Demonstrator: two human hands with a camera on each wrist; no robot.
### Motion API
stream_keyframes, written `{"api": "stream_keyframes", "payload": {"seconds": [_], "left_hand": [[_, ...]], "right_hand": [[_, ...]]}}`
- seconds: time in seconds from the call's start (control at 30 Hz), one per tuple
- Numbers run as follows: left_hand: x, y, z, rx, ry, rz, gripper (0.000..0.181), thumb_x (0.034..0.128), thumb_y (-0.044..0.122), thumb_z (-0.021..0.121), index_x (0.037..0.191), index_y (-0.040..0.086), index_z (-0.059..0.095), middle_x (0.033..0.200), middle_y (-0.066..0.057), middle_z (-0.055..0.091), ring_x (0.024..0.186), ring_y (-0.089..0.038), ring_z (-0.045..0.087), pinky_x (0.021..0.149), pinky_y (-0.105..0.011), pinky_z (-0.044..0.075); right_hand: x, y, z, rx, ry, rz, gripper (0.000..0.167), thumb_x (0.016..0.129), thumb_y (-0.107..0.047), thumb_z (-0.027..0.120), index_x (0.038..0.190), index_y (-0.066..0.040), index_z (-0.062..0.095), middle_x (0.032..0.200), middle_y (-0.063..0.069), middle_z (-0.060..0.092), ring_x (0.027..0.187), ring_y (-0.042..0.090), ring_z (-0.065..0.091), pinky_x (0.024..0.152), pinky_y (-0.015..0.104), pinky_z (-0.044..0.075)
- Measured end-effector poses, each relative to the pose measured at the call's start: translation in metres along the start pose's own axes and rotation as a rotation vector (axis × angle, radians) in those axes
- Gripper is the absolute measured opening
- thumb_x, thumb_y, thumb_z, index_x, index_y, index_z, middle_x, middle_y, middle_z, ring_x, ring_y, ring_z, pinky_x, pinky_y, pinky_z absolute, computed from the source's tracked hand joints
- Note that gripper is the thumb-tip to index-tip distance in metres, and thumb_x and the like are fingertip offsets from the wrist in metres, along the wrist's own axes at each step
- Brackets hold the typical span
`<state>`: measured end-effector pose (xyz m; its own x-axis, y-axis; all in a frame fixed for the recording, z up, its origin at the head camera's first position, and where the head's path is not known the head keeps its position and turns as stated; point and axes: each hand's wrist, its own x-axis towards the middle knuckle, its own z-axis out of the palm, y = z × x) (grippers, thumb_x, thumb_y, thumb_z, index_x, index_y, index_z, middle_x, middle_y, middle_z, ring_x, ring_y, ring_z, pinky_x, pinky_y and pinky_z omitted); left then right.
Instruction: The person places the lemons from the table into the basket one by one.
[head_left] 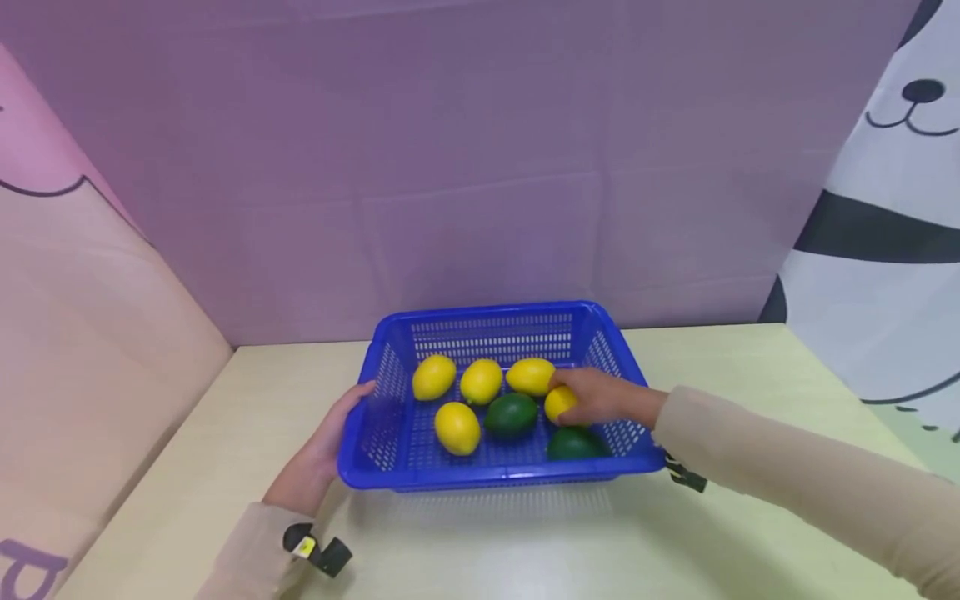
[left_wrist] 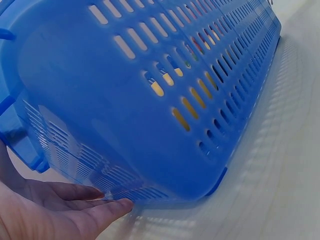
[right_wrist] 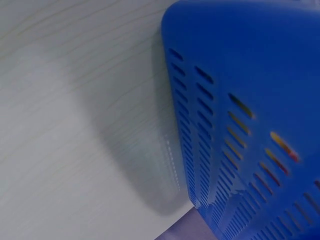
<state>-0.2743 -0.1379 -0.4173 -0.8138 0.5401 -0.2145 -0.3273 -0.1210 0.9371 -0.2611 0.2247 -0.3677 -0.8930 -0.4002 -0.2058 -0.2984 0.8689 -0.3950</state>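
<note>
A blue plastic basket (head_left: 504,475) with slotted walls stands on the table. My left hand (head_left: 326,437) grips its left end, a digit at the rim and other fingers against the outer wall below, as the left wrist view shows. Inside the basket my right hand (head_left: 600,396) holds a lemon (head_left: 559,403), partly covered by the fingers. Other lemons (head_left: 457,428) lie to its left, and one lemon (head_left: 531,377) is just behind it. Two dark green oval fruits, one in the middle (head_left: 512,416) and one near the front right (head_left: 577,443), lie there too.
The pale wooden table (head_left: 255,400) extends around the basket. A purple cloth backdrop (head_left: 480,167) hangs close behind it, with printed side panels at left and right. The right forearm crosses the basket's right rim; the right wrist view shows the outer basket wall (right_wrist: 260,60).
</note>
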Motion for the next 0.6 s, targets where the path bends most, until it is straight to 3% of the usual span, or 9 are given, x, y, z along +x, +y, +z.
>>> {"api": "stream_keyframes", "payload": {"seconds": [0.2, 0.37, 0.6], "left_hand": [[0.0011, -0.0002, -0.0007, 0.001, -0.027, 0.013, 0.073, 0.0971, 0.048, 0.026, 0.149, 0.005, -0.003, 0.14, -0.023, 0.031, 0.113, -0.024, 0.05, 0.095, -0.043, 0.044], [0.0013, -0.0001, -0.0007, 0.003, -0.045, 0.019, 0.072, 0.0972, 0.047, 0.024, 0.149, 0.006, -0.004, 0.141, -0.024, 0.028, 0.114, -0.025, 0.05, 0.095, -0.043, 0.044], [0.0002, -0.0009, -0.0011, 0.01, -0.032, 0.028, 0.072, 0.0973, 0.047, 0.023, 0.149, 0.006, -0.004, 0.138, -0.021, 0.033, 0.112, -0.024, 0.051, 0.094, -0.042, 0.045]], "right_hand": [[-0.0006, 0.0009, -0.0001, -0.009, 0.0, -0.018, 0.044, 0.084, -0.021, 0.068, 0.12, 0.0, 0.055, 0.104, 0.008, 0.061, 0.088, 0.021, 0.051, 0.084, 0.039, 0.045], [-0.0003, 0.002, 0.0003, -0.008, -0.002, -0.014, 0.043, 0.084, -0.022, 0.067, 0.121, -0.001, 0.055, 0.105, 0.007, 0.061, 0.089, 0.021, 0.051, 0.084, 0.039, 0.045], [-0.0003, 0.0023, 0.0015, -0.002, -0.016, -0.015, 0.045, 0.085, -0.022, 0.066, 0.123, 0.0, 0.054, 0.107, 0.008, 0.061, 0.09, 0.022, 0.051, 0.087, 0.042, 0.045]]}}
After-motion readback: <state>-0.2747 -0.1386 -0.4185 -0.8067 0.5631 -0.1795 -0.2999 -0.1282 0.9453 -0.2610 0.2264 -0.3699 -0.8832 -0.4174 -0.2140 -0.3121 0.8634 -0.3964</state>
